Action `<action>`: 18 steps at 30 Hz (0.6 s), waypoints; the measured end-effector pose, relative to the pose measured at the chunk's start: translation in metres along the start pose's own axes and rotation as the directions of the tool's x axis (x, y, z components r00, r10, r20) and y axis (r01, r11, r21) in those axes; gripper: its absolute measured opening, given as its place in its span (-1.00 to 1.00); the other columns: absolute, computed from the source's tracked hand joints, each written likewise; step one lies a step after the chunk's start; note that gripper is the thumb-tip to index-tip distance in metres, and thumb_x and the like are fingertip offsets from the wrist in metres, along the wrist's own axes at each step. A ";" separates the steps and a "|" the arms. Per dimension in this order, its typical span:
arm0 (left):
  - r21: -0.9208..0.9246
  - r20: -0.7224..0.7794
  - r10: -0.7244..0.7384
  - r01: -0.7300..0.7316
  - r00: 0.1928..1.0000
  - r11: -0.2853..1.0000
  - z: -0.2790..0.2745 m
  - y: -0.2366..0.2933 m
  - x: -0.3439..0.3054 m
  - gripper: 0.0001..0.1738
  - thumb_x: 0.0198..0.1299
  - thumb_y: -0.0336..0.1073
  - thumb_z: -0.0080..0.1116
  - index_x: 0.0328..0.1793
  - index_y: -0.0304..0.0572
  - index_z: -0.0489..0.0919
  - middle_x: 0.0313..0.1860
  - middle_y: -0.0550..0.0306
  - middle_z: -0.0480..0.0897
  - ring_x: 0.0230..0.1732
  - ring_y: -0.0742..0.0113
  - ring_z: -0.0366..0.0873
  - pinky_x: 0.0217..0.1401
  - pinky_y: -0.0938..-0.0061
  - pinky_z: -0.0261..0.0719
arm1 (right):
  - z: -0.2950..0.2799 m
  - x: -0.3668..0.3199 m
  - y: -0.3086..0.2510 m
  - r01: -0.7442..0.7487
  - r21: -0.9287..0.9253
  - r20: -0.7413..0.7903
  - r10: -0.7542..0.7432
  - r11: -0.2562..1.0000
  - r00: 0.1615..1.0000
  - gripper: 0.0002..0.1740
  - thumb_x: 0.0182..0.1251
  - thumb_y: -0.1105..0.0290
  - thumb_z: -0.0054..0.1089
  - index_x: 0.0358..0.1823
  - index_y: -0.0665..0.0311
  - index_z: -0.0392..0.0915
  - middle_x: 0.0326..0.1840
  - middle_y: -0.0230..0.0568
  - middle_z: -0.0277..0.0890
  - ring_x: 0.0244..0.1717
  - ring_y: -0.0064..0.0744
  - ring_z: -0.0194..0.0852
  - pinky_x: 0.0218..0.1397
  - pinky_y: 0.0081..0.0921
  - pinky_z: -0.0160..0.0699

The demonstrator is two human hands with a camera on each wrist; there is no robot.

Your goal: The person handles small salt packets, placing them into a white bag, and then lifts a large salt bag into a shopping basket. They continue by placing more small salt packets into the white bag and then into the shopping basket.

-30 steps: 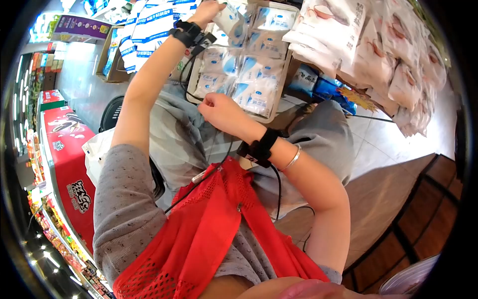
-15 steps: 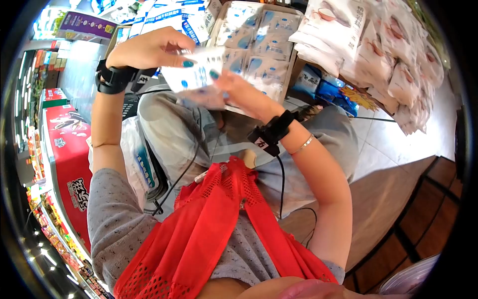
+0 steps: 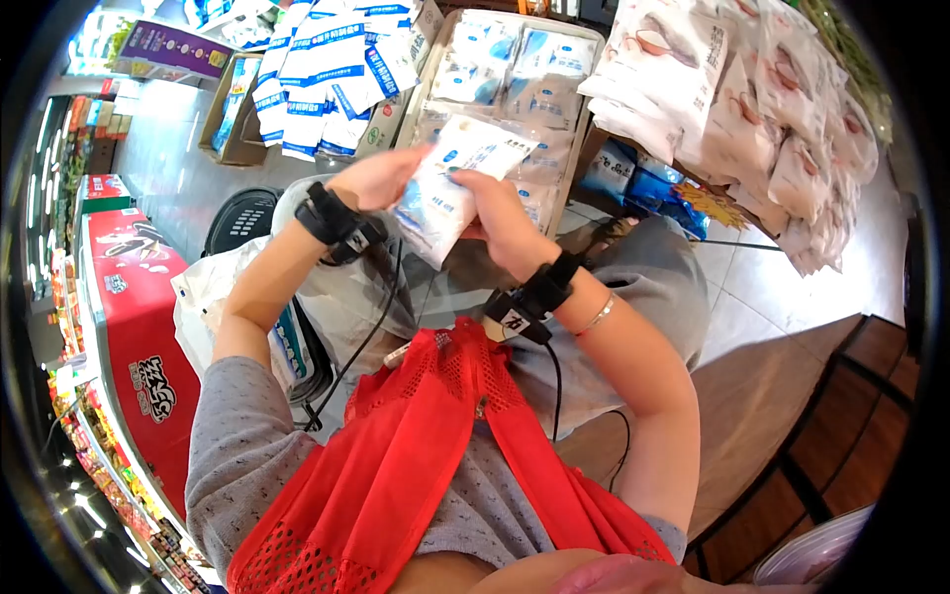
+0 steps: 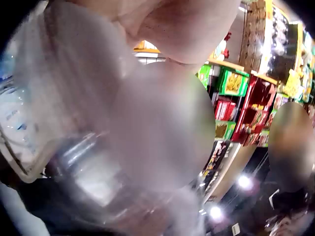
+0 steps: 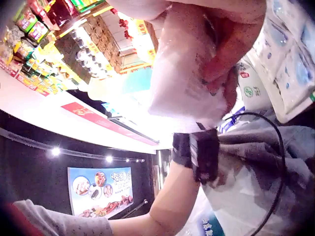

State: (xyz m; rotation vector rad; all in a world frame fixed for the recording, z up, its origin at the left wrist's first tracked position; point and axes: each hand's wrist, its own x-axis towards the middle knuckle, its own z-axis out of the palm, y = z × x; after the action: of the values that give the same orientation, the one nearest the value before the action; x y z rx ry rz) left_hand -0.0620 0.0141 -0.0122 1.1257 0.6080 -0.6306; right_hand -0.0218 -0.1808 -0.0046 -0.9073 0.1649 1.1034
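Note:
Both hands hold a white plastic packet with blue print (image 3: 460,178) above the lap in the head view. The left hand (image 3: 381,180) pinches its left edge, and the right hand (image 3: 503,220) grips the right side with the thumb on top. Seen from the right wrist, the packet (image 5: 184,73) hangs between the hands, with curled fingers (image 5: 229,54) behind it. A pale blur covers much of the left wrist view, below part of a hand (image 4: 182,29). Just beyond the packet stands a tray of similar packets (image 3: 584,129).
Blue-and-white packets (image 3: 332,59) lie piled at the upper left beside a cardboard box (image 3: 237,148). White bags (image 3: 742,109) are heaped at the upper right. A red freezer case (image 3: 143,327) stands at the left, and a black cable (image 3: 371,346) crosses the lap.
The left hand has come back from the far packets to the lap with a packet. The right hand, loosely curled earlier, now grips it too, and the packet has turned to lie slanted.

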 end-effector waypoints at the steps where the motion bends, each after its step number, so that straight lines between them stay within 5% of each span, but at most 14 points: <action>1: 0.131 -0.009 0.073 -0.071 0.997 0.989 0.024 0.002 -0.008 -0.58 0.28 -0.17 -0.06 0.17 -0.26 0.34 0.08 0.15 0.48 0.09 0.41 0.42 0.14 0.47 0.37 | -0.002 -0.002 -0.003 -0.054 0.037 -0.010 0.055 0.998 0.998 -0.58 0.26 0.21 -0.12 -0.06 0.47 0.35 -0.25 -0.07 0.52 -0.32 -0.27 0.57 -0.31 -0.44 0.57; 3: -0.094 0.009 -0.073 0.074 0.997 0.993 0.027 -0.009 0.005 -0.54 0.21 -0.22 0.06 0.18 -0.27 0.34 0.03 0.17 0.51 -0.03 0.44 0.50 0.01 0.54 0.47 | -0.002 -0.008 -0.010 -0.164 0.106 -0.022 0.167 0.981 0.986 -0.52 0.31 0.11 -0.24 -0.05 0.44 0.33 -0.23 -0.07 0.51 -0.31 -0.24 0.57 -0.31 -0.43 0.57; 4: -0.065 0.009 -0.080 0.080 0.997 0.995 0.026 -0.011 0.011 -0.53 0.20 -0.22 0.08 0.18 -0.29 0.33 0.02 0.16 0.51 -0.06 0.45 0.51 -0.02 0.56 0.48 | 0.001 -0.008 -0.008 -0.149 0.086 -0.040 0.153 0.985 0.987 -0.46 0.33 0.01 -0.40 -0.03 0.37 0.30 -0.23 -0.08 0.50 -0.30 -0.22 0.56 -0.33 -0.37 0.56; 6: -0.005 0.011 -0.096 0.096 0.995 0.995 0.021 -0.010 0.026 -0.52 0.18 -0.24 0.10 0.17 -0.31 0.32 0.01 0.15 0.52 -0.11 0.46 0.54 -0.09 0.60 0.52 | -0.003 -0.005 0.000 -0.134 0.064 -0.084 0.139 0.989 0.987 -0.47 0.33 -0.01 -0.35 0.03 0.29 0.30 -0.13 -0.14 0.49 -0.18 -0.30 0.54 -0.25 -0.39 0.54; 9: 0.161 0.015 0.029 -0.031 0.999 0.986 0.019 0.012 0.045 -0.49 0.16 -0.24 0.12 0.18 -0.35 0.30 0.02 0.09 0.52 -0.08 0.44 0.51 -0.07 0.57 0.50 | -0.006 0.000 0.007 -0.126 0.009 -0.195 0.125 0.992 0.973 -0.45 0.31 -0.01 -0.26 0.14 0.27 0.21 -0.03 -0.14 0.42 -0.20 -0.28 0.50 -0.29 -0.39 0.51; 10: 0.383 0.013 0.234 -0.221 0.972 0.897 0.012 0.019 0.056 -0.44 0.15 -0.22 0.13 0.20 -0.37 0.28 0.01 0.04 0.52 -0.07 0.41 0.49 -0.05 0.54 0.48 | -0.002 -0.005 0.002 -0.137 -0.012 -0.241 0.130 0.990 0.962 -0.44 0.31 -0.01 -0.24 0.15 0.28 0.19 -0.03 -0.13 0.40 -0.22 -0.26 0.49 -0.30 -0.39 0.50; 11: 0.559 -0.065 0.270 -0.189 0.961 0.807 0.021 0.038 0.053 -0.41 0.13 -0.21 0.14 0.21 -0.39 0.27 0.01 0.02 0.51 -0.08 0.39 0.48 -0.03 0.53 0.45 | 0.000 -0.008 0.000 -0.150 -0.032 -0.286 0.135 0.988 0.949 -0.43 0.30 0.00 -0.22 0.16 0.30 0.16 -0.04 -0.12 0.39 -0.25 -0.25 0.48 -0.32 -0.38 0.49; 15: 0.792 -0.192 0.520 -0.181 0.833 0.583 -0.005 0.069 0.102 -0.46 0.13 -0.23 0.14 0.16 -0.42 0.31 -0.01 0.00 0.52 -0.11 0.36 0.48 -0.03 0.53 0.42 | -0.003 -0.008 -0.004 -0.101 -0.179 -0.100 0.084 0.979 0.991 -0.53 0.24 0.08 -0.12 0.01 0.32 0.23 -0.16 -0.11 0.39 -0.35 -0.28 0.44 -0.31 -0.40 0.45; 18: 0.508 -0.227 0.593 -0.426 0.772 0.749 -0.055 0.072 0.173 -0.63 0.15 -0.41 0.09 0.07 -0.39 0.38 -0.06 0.03 0.55 -0.07 0.36 0.49 -0.03 0.51 0.46 | -0.004 -0.008 -0.013 -0.120 -0.202 0.053 0.133 0.972 0.990 -0.63 0.18 0.14 -0.11 -0.19 0.33 0.32 -0.29 -0.13 0.41 -0.45 -0.37 0.37 -0.42 -0.47 0.39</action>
State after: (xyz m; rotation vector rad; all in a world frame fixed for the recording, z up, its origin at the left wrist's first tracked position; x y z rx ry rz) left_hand 0.1002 0.0614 -0.1092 1.7841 0.4451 -0.0390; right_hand -0.0140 -0.1910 0.0039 -1.0480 0.0587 1.2833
